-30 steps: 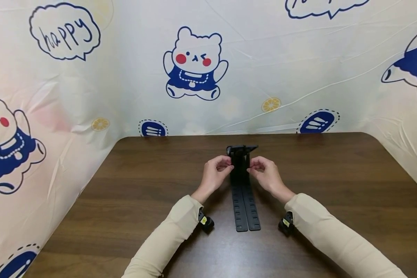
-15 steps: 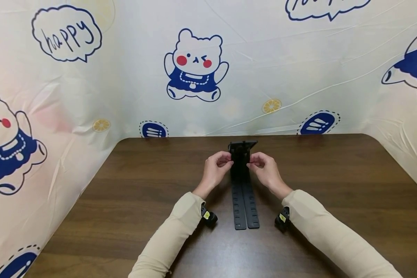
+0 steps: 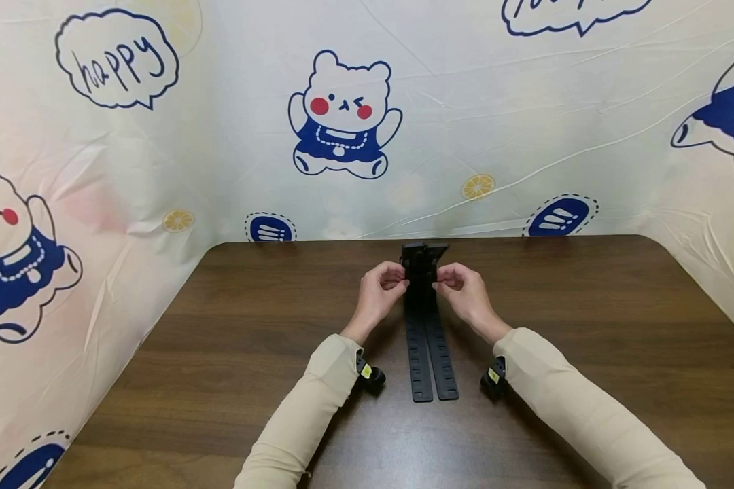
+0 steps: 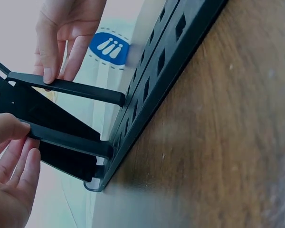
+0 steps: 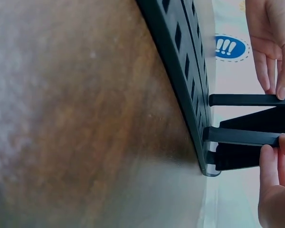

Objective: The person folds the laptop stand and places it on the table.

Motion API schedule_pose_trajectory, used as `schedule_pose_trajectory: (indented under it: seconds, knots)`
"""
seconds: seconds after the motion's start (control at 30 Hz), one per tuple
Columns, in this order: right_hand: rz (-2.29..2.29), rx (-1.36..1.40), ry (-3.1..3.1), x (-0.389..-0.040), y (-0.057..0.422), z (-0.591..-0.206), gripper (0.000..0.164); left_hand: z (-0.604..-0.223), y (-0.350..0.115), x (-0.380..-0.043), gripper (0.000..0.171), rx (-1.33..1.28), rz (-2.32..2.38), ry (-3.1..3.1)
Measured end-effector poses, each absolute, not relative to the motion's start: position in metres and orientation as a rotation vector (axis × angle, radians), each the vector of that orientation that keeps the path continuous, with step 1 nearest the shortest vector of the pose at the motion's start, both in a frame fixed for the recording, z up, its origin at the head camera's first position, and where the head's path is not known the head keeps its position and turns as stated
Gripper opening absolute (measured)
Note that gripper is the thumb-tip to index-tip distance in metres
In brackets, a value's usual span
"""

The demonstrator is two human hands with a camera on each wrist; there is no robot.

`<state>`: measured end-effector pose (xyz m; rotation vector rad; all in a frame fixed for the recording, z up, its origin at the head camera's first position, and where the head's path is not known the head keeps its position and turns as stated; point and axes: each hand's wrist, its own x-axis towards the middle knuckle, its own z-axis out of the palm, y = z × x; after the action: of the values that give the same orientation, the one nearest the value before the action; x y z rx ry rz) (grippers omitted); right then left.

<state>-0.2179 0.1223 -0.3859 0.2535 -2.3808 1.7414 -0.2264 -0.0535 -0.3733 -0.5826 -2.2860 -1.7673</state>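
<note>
A black folding stand rests on the table, its two slotted base strips lying side by side with a narrow gap at the near end. At the far end its upper part is raised. My left hand pinches one slim support arm between thumb and fingers. The other support arm is pinched by my right hand. In the left wrist view both arms' lower ends meet the slotted base, near its hinged end, and a dark panel leans behind them.
The brown wooden table extends to both sides of the stand. Behind it hangs a printed cloth with cartoon bears. A small black wrist camera sits at each beige cuff.
Both hands shift slightly toward the table's far edge with the stand's raised part, which stands a little higher in view. The base strips' near ends have spread slightly apart over the last half second.
</note>
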Motion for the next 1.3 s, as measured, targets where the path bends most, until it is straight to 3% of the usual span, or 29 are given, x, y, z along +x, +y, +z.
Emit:
schedule_pose_trajectory:
  seconds: [0.47,1.3]
  knots:
    - [1.840,0.260,-2.353,-0.226,0.124,-0.385,0.040,-0.362,-0.058,-0.225,0.031,-0.567,-1.886,-2.257]
    - [1.791,0.288,-2.327,-0.236,0.122,-0.384,0.033,-0.371,-0.057,-0.242,0.021,-0.497,-1.879,-2.222]
